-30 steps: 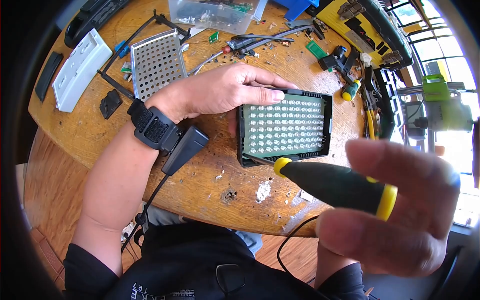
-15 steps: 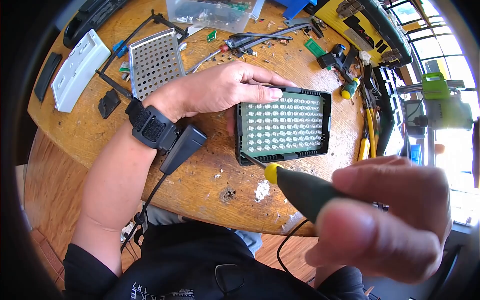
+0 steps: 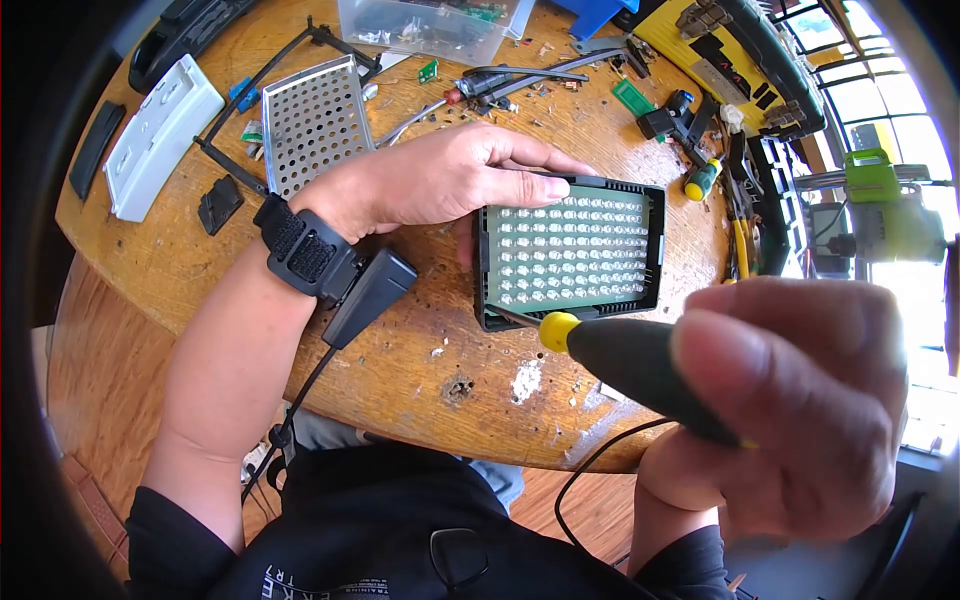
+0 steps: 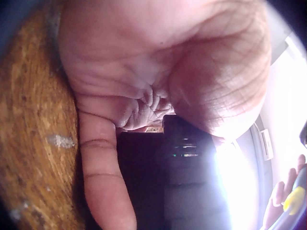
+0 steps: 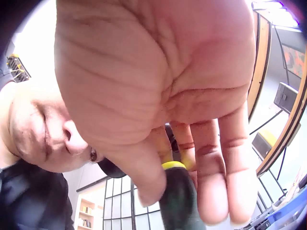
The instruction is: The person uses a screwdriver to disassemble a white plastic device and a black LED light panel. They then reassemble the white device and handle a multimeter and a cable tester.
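An LED light panel (image 3: 570, 256), rows of clear LEDs on a green board inside a black housing, lies on the wooden bench. My left hand (image 3: 455, 185) grips its top left edge, thumb over the rim; the left wrist view shows the palm against the dark housing (image 4: 144, 182). With my right hand (image 3: 800, 400) I pinch the green and yellow handle of a screwdriver (image 3: 625, 362) between thumb and fingers. Its shaft slants down to the panel's lower left corner, where the tip is hidden inside the housing. In the right wrist view the handle (image 5: 177, 196) stands between thumb and fingers.
A perforated metal plate (image 3: 318, 130) and a white plastic casing (image 3: 165, 140) lie to the left. A clear bin (image 3: 430, 30) stands behind. Another screwdriver (image 3: 703, 180), pliers (image 3: 741, 250) and a yellow toolbox (image 3: 700, 60) are to the right. Small scraps litter the bench.
My right thumb and fingers have shifted around the screwdriver handle, dipping and then rising again, while its tip stays at the same corner. The left hand and the panel hold almost still.
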Demonstrator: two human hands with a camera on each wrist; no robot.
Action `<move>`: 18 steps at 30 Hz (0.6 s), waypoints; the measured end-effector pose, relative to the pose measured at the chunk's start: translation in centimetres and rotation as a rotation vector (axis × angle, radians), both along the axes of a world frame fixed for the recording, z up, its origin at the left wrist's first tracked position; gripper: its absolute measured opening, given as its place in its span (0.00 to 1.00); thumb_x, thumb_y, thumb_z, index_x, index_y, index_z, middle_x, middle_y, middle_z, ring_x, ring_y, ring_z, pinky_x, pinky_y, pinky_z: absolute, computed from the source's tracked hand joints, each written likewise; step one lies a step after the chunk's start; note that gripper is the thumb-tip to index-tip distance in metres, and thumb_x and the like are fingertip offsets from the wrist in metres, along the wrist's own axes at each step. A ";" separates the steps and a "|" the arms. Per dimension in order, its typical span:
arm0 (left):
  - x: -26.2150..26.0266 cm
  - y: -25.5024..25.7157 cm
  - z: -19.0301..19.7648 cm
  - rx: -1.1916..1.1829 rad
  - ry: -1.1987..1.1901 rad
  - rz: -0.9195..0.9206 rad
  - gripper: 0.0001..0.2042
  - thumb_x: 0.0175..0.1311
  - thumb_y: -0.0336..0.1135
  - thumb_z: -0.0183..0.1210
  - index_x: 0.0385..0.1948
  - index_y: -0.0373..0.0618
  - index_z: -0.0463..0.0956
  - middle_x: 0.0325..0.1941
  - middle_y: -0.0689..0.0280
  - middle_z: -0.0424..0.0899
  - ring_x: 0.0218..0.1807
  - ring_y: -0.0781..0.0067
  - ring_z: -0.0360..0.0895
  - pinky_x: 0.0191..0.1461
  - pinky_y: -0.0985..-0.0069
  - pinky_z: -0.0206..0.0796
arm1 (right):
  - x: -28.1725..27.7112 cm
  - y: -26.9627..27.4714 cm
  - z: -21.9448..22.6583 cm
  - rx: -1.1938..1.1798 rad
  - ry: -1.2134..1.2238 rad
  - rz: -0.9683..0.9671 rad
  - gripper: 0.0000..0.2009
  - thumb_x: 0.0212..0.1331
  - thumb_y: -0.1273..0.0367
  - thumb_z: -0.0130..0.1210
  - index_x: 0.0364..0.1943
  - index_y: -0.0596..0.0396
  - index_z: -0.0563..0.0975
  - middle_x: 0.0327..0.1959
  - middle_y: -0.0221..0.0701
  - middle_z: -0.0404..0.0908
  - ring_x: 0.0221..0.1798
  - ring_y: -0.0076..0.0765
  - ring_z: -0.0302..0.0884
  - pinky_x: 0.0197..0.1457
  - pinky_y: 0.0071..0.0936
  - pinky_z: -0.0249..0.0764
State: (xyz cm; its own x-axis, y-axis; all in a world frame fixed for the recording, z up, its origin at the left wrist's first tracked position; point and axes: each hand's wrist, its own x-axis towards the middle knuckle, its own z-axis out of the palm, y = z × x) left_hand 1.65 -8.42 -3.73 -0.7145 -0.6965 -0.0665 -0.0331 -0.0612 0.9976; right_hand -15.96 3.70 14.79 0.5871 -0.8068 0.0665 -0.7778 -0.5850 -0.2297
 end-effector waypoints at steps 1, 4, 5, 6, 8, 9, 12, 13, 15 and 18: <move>0.0 0.0 0.0 0.019 0.004 0.000 0.19 0.68 0.40 0.53 0.58 0.43 0.73 0.52 0.65 0.80 0.53 0.77 0.74 0.60 0.79 0.63 | -1.6 -1.5 0.6 0.000 0.097 0.202 0.21 0.56 0.58 0.61 0.51 0.53 0.77 0.43 0.44 0.76 0.40 0.35 0.77 0.37 0.26 0.74; 0.0 0.1 0.2 -0.005 -0.009 0.007 0.19 0.68 0.40 0.54 0.58 0.44 0.73 0.52 0.65 0.81 0.53 0.78 0.74 0.59 0.80 0.63 | -2.7 -2.5 0.0 -0.114 0.024 0.298 0.20 0.56 0.61 0.61 0.51 0.54 0.77 0.44 0.46 0.75 0.41 0.37 0.77 0.37 0.26 0.74; 0.1 0.1 0.2 -0.004 -0.009 0.007 0.19 0.68 0.40 0.54 0.58 0.44 0.73 0.52 0.65 0.81 0.53 0.78 0.74 0.59 0.80 0.63 | -2.3 -2.2 0.0 -0.098 0.001 0.254 0.16 0.56 0.64 0.61 0.48 0.52 0.78 0.46 0.48 0.74 0.41 0.38 0.77 0.38 0.27 0.76; 0.1 0.1 0.2 0.008 -0.003 0.002 0.19 0.68 0.40 0.54 0.59 0.44 0.73 0.51 0.65 0.81 0.53 0.78 0.74 0.59 0.80 0.63 | -2.2 -2.0 -0.2 -0.097 0.002 0.254 0.16 0.56 0.64 0.61 0.48 0.52 0.78 0.46 0.48 0.74 0.41 0.38 0.77 0.38 0.27 0.76; 0.1 0.1 0.2 0.022 0.004 -0.002 0.19 0.68 0.40 0.54 0.59 0.44 0.73 0.51 0.65 0.81 0.52 0.78 0.75 0.59 0.80 0.63 | -2.0 -1.3 -0.6 -0.068 -0.041 0.201 0.10 0.55 0.70 0.61 0.42 0.49 0.78 0.47 0.46 0.73 0.41 0.39 0.78 0.42 0.29 0.79; 0.0 0.1 0.2 0.016 -0.001 0.002 0.19 0.68 0.40 0.53 0.59 0.44 0.73 0.51 0.65 0.81 0.52 0.77 0.75 0.59 0.80 0.63 | 0.0 0.3 -1.8 -0.077 -0.184 -0.003 0.09 0.54 0.75 0.60 0.38 0.47 0.78 0.47 0.44 0.73 0.43 0.38 0.78 0.46 0.31 0.80; 0.0 0.0 0.1 0.006 -0.010 0.005 0.19 0.69 0.40 0.53 0.59 0.44 0.72 0.51 0.65 0.81 0.52 0.77 0.75 0.59 0.80 0.63 | 1.2 1.5 -2.6 -0.050 -0.319 -0.147 0.13 0.51 0.80 0.60 0.37 0.44 0.78 0.46 0.42 0.73 0.43 0.35 0.78 0.45 0.29 0.80; 0.1 0.0 0.1 0.003 -0.014 0.004 0.19 0.69 0.40 0.53 0.59 0.44 0.72 0.51 0.65 0.81 0.52 0.77 0.75 0.59 0.79 0.64 | 0.5 1.1 -1.6 -0.050 -0.319 -0.147 0.13 0.51 0.80 0.60 0.37 0.44 0.78 0.46 0.42 0.73 0.43 0.35 0.78 0.45 0.29 0.80; 0.1 0.0 0.2 0.009 -0.010 -0.002 0.19 0.69 0.40 0.53 0.59 0.44 0.72 0.52 0.65 0.81 0.53 0.77 0.75 0.59 0.79 0.63 | -0.8 -0.3 0.9 -0.051 0.151 0.054 0.19 0.46 0.68 0.68 0.46 0.47 0.78 0.45 0.44 0.74 0.36 0.34 0.76 0.35 0.23 0.74; 0.1 0.1 0.2 0.001 -0.007 -0.008 0.19 0.69 0.40 0.53 0.59 0.44 0.72 0.52 0.64 0.81 0.53 0.77 0.75 0.60 0.79 0.63 | -1.5 -1.8 -0.2 -0.093 0.002 0.220 0.21 0.48 0.64 0.68 0.48 0.50 0.78 0.45 0.46 0.73 0.37 0.34 0.76 0.35 0.23 0.75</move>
